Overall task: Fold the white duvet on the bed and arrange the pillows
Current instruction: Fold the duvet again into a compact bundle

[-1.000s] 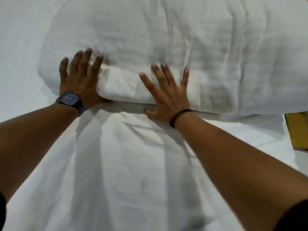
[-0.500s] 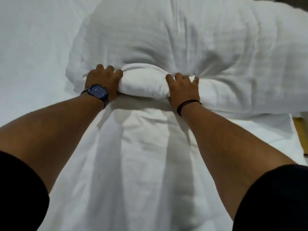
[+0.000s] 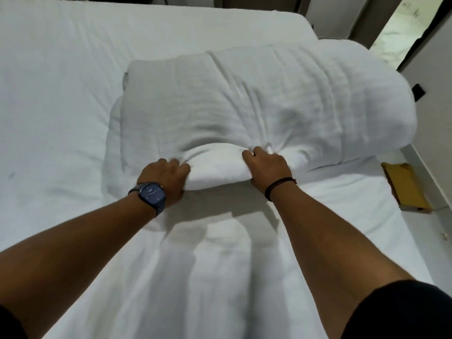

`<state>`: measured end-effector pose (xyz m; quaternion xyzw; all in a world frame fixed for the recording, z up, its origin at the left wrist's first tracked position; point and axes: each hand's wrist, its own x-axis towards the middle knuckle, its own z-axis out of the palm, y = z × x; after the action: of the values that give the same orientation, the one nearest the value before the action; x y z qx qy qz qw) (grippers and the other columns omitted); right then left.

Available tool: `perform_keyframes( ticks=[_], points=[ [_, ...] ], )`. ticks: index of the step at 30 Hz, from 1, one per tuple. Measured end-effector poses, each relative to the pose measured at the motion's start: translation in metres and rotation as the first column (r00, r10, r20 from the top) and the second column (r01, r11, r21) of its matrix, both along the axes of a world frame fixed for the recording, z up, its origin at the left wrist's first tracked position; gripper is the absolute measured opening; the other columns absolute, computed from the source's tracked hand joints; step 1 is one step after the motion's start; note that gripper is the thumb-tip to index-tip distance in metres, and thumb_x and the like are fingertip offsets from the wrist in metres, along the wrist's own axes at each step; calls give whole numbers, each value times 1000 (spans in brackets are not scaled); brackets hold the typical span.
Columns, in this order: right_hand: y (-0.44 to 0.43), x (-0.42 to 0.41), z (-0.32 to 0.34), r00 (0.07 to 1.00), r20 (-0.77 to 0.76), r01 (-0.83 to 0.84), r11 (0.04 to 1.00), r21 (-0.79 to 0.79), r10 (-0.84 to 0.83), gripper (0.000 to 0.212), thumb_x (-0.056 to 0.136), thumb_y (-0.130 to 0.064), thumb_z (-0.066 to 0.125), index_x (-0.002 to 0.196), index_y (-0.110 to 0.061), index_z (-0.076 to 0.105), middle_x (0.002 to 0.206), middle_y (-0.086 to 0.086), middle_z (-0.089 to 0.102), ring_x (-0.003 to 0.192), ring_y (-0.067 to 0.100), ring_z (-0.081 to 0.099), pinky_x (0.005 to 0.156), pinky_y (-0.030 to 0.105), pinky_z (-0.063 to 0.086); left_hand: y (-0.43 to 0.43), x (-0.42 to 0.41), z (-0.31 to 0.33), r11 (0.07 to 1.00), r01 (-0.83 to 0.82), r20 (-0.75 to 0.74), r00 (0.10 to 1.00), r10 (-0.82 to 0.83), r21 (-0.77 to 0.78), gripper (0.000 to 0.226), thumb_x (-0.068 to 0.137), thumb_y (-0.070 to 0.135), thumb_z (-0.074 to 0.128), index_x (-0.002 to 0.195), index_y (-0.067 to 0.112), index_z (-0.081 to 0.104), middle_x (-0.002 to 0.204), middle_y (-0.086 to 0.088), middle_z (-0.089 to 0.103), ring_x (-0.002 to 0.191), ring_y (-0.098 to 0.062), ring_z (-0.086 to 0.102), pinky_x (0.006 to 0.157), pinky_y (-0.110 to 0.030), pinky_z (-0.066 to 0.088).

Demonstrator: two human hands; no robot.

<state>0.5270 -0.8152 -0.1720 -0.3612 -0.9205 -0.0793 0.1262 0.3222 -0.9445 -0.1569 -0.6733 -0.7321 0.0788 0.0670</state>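
The white duvet (image 3: 256, 111) lies as a thick folded bundle across the middle and right of the bed (image 3: 61, 81), its right end hanging past the bed's edge. A flat part of the duvet runs from the bundle toward me between my arms. My left hand (image 3: 165, 178), with a blue watch on the wrist, grips the bundle's near edge. My right hand (image 3: 266, 167), with a dark cord bracelet, grips the same edge a little to the right. A bulge of duvet is pinched up between both fists. No pillow is in view.
The bare white sheet covers the left and far part of the bed. A yellow flat object (image 3: 406, 187) lies on the floor beside the bed's right side. A wall and a doorway (image 3: 401, 23) stand at the far right.
Both hands went from flat, spread fingers on the bundle to closed fists gripping its near edge. My view has pulled back and up, showing the whole bundle and the bed.
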Motion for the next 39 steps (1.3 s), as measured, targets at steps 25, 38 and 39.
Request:
perform_keyframes(
  ticks=[25,38,39],
  points=[
    [-179,261,2,955,154,-213,947,-242,254,87,30,-15,78,112,-6,49,114,21,63,105,36,61,85,44,52,-203,289,85,793,304,362,925,-114,-528,46,86,54,53,103,13,61,107,-16,64,97,-39,60,71,-34,40],
    [-131,230,2,-99,-412,376,349,-858,-906,18,91,-25,57,107,-20,52,106,12,60,88,30,59,68,30,45,40,36,59,876,-355,727,498,473,-326,109,51,91,49,136,22,42,136,-7,49,116,-30,53,96,-41,44],
    [-122,229,6,-172,-360,254,311,-916,-917,27,87,-44,61,103,-23,54,109,12,62,84,27,60,63,29,48,48,31,53,850,-321,754,399,522,-419,115,47,94,49,134,19,46,132,-6,54,109,-29,56,93,-38,45]
  ],
)
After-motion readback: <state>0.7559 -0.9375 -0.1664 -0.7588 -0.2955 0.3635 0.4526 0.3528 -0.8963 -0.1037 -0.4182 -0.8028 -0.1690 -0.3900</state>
